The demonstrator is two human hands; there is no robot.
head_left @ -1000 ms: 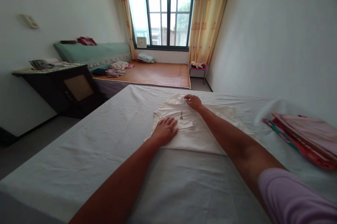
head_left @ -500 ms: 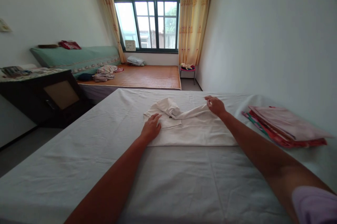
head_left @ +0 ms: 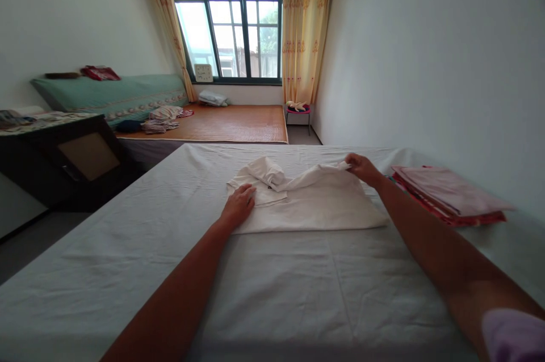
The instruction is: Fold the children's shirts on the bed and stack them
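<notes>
The right hand (head_left: 361, 169) has its grip on the far edge of the white shirt (head_left: 317, 206), pinching the cloth. The left hand (head_left: 239, 207) lies flat on the shirt's left end, not pinching. The shirt is mid-frame on a white sheet (head_left: 276, 294). Folded cloths (head_left: 453, 192) sit at the right. A bed (head_left: 234, 123) is in the upper middle, under a window (head_left: 227, 33).

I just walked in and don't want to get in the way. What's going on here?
Someone is handling a white shirt laid out on a white sheet. The left hand rests on it near a sleeve, while the right hand pinches the far edge toward the other end. Fabric is bunched just beyond the left hand. A stack of folded cloth lies off to the right.
</notes>
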